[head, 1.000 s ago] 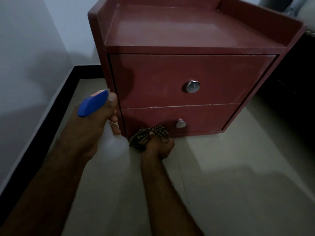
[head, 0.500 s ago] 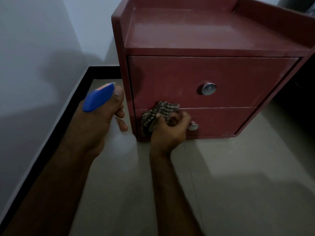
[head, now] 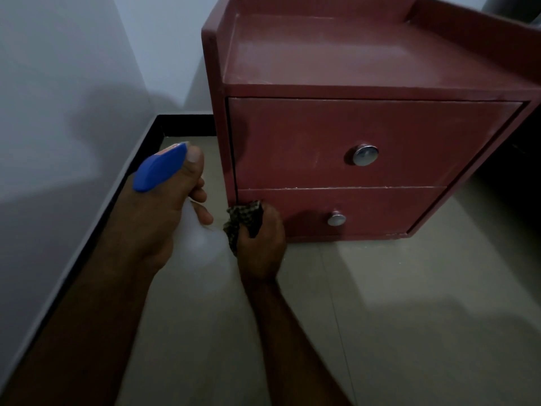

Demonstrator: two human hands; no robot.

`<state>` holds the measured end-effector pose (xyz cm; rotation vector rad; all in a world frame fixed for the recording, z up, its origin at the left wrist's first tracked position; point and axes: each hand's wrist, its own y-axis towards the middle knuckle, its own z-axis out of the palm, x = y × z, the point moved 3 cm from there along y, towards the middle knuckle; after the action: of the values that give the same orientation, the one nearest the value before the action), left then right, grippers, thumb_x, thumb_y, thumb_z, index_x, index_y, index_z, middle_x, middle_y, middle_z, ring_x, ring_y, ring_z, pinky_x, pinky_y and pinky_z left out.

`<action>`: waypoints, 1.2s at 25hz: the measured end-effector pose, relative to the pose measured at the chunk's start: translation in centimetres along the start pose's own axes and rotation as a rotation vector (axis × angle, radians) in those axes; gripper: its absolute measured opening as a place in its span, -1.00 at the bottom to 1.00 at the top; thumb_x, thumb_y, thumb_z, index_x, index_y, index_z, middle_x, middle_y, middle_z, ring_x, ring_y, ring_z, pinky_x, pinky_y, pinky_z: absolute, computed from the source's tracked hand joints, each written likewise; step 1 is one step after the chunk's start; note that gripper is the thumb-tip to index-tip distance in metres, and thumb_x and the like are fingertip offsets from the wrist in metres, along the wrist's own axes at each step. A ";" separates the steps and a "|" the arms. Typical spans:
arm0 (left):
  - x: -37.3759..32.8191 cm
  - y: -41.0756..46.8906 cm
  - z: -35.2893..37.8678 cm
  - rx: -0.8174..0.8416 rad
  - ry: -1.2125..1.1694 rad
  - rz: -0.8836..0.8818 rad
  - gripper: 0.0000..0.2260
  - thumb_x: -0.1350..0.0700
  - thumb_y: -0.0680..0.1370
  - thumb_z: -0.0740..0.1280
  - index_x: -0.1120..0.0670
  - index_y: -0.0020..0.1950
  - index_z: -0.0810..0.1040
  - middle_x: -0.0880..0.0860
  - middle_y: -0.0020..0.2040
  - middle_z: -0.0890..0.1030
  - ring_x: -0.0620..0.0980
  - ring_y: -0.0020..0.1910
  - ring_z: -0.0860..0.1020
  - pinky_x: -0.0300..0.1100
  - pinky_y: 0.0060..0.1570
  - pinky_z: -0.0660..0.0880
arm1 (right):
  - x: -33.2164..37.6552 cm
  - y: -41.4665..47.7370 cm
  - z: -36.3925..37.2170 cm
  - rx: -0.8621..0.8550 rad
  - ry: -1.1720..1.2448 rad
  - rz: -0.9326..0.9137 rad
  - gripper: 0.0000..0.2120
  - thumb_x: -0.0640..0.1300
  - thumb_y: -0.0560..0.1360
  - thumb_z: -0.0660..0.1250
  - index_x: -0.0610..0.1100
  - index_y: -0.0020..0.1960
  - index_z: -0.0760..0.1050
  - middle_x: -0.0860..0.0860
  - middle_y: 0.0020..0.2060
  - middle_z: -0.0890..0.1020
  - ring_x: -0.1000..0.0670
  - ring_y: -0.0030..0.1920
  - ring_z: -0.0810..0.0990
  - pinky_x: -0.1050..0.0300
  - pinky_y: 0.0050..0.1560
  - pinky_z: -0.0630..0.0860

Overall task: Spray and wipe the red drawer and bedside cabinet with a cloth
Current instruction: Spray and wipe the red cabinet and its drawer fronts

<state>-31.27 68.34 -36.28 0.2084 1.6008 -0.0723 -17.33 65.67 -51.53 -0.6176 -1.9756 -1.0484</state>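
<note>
Against the lower left corner of the cabinet (head: 366, 90), the right hand (head: 260, 244) pinches a bunched checked cloth (head: 244, 218) between curled fingers and thumb and presses it to the front of the bottom drawer (head: 380, 212), close to that drawer's left edge. Bunching the cloth makes a thick pad the hand can push flat on the red face. Starting at the edge probably lets one stroke run across toward the small knob (head: 336, 219), which sits well to the right of the hand.

The left hand (head: 158, 218) is wrapped round the neck of a spray bottle (head: 159, 168), thumb laid along its blue head and fingers curled underneath; the trigger itself is hidden. The bottle hangs just left of the cabinet's side, its pale body low over the floor (head: 380, 317) and near the cloth, though I cannot tell whether they brush. Held there it is out of the cloth's path, yet its head points forward, so a fresh squirt would likely need only a small turn of the wrist.

Both drawers are closed. The top drawer (head: 292, 142), with its larger knob (head: 364, 155), and the rimmed top (head: 336, 51) show pale smears or dust; the dim light hides whether they are wet or dry. By that look, those surfaces likely need passes yet.
</note>
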 end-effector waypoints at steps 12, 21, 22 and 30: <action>0.5 -0.9 1.0 0.045 0.086 -0.028 -0.61 -0.39 0.45 0.35 -0.10 -0.01 0.63 -0.05 -0.25 0.66 0.01 -0.37 0.66 0.16 0.02 0.59 | -3.1 5.7 -6.7 -0.138 0.210 0.211 -0.55 -0.31 0.34 0.57 -0.05 0.15 0.54 0.06 -0.03 0.68 -0.01 0.00 0.69 -0.14 0.07 0.64; -0.1 -1.7 2.8 0.079 -0.003 -0.024 -0.74 -0.42 0.34 0.41 -0.28 -0.20 0.65 -0.02 -0.28 0.65 0.08 -0.39 0.63 0.27 0.01 0.58 | 1.8 9.6 -10.7 -0.317 0.229 0.088 -0.48 -0.27 0.35 0.62 -0.16 0.25 0.53 0.06 -0.06 0.66 0.06 -0.03 0.64 0.04 0.08 0.62; -0.3 -1.7 2.8 0.081 -0.003 -0.017 -0.75 -0.41 0.35 0.40 -0.27 -0.20 0.65 -0.02 -0.28 0.64 0.08 -0.39 0.62 0.25 -0.03 0.59 | 3.0 10.0 -10.7 -0.324 0.239 0.034 -0.49 -0.27 0.34 0.63 -0.17 0.23 0.53 0.06 -0.07 0.66 0.06 -0.05 0.64 0.11 0.06 0.60; -1.9 -1.2 1.0 0.065 0.035 0.056 -0.50 -0.37 0.46 0.36 0.07 -0.01 0.59 -0.04 -0.28 0.65 0.02 -0.41 0.63 0.13 0.05 0.56 | 9.7 12.2 -10.3 -0.325 0.341 -0.211 -0.54 -0.27 0.38 0.61 -0.20 0.22 0.54 0.06 -0.05 0.66 0.08 0.00 0.65 0.22 0.08 0.58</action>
<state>-30.43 66.81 -34.56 0.3067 1.6282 -0.0776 -9.77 64.07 -34.54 -0.3703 -1.6096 -1.5154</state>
